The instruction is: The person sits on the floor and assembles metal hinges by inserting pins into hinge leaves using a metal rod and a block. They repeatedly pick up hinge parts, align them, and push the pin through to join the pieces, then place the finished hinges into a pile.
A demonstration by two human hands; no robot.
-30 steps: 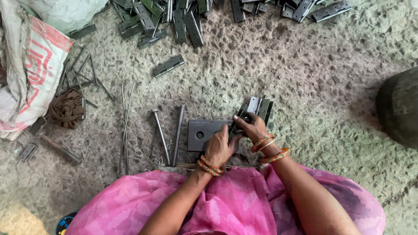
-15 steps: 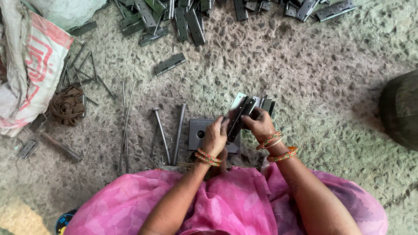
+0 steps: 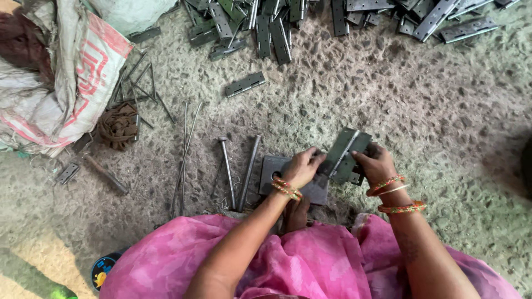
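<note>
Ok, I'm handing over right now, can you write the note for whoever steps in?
Left hand and right hand together hold a grey metal hinge above the flat steel block on the floor.
Two long pins lie left of the block; thin rods further left.
Hinge pile along the top edge, one stray hinge apart.
Done and left: cannot tell from this view.

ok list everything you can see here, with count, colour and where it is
hinge: one, grey metal, opened, held in both hands
metal block: one, grey, with a hole, on the floor under the hands
hinge pile: many, grey, along the top edge
lone hinge: one, grey, below the pile
rods: several, thin, grey, left of the block
sack: one, white and red, top left
rope coil: one, brown, by the sack
left hand: bangles, on the hinge
right hand: bangles, on the hinge
</note>
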